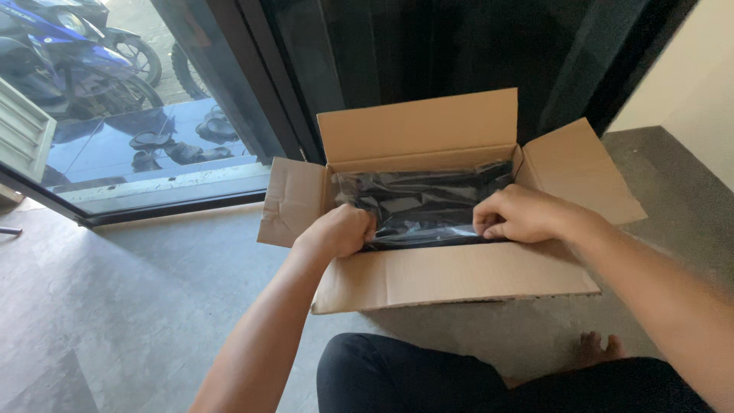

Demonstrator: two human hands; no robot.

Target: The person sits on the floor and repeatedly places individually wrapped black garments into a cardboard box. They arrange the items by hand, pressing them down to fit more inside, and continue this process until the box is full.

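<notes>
- Black plastic wrapping (424, 203) fills the open cardboard box (459, 279) at the middle of the frame, gripped at both near corners.
- Left hand (340, 232) is fisted around the wrapping's left edge; right hand (520, 216) pinches its right edge, fingers curled.
- Box flaps are folded outward, and the box sits on a grey concrete floor (115, 306).
- Behind it stands a dark glass door (459, 53); at upper left, a blue motorbike (61, 53) and sandals (176, 145) are outside.
- A bare foot (600, 348) shows at lower right.

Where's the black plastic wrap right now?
In the head view, the black plastic wrap lies inside the open cardboard box at frame centre, pinched at its near edge by the left hand and right hand.
</notes>
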